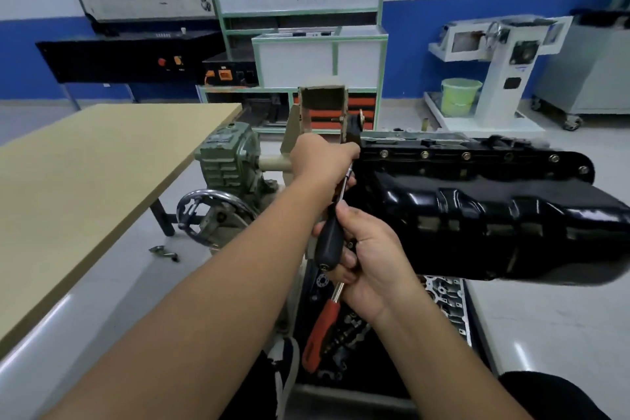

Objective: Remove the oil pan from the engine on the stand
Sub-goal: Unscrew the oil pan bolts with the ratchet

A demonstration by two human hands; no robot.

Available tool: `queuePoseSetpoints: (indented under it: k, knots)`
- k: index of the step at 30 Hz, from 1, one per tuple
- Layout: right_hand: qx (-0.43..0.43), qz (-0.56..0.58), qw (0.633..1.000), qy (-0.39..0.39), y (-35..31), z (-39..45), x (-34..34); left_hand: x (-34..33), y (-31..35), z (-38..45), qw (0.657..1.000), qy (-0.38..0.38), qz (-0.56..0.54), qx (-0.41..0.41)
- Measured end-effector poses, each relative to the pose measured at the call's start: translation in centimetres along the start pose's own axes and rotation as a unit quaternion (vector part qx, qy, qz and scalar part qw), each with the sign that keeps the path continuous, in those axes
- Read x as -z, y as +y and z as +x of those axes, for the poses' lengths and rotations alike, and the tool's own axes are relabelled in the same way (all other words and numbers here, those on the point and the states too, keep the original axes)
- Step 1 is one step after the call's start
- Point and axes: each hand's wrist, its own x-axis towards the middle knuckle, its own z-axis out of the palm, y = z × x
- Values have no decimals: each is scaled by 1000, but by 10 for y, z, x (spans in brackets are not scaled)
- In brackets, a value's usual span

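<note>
At 3 o'clock I see the black oil pan [477,215] bolted on the engine, my left grip [320,160] curled around the ratchet head, my right grip [368,256] clasping its black handle [329,242], above a parts-filled tray [477,324].

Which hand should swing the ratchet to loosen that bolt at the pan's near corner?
Right. The right hand grips the ratchet by its black handle, while the left hand steadies its head at the oil pan corner.
</note>
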Motion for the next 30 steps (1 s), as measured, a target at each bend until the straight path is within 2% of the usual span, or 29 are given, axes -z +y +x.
queuePoseSetpoints:
  k: [4,9,16,22,30]
  knots:
    - [-30,-20,999,-22,-12,3,2,-8,7,-2,999,33,20,-19]
    - [-79,-49,995,-37,-27,6,0,-10,12,-2,999,21,22,-11]
    - [-63,-107,992,-19,-19,11,6,-11,7,3,998,27,33,-54]
    - [-71,-168,983,-18,-20,19,9,-11,3,14,999,-9,18,-38]
    - [-79,-167,981,-51,-21,23,13,-10,3,17,999,-20,18,-31]
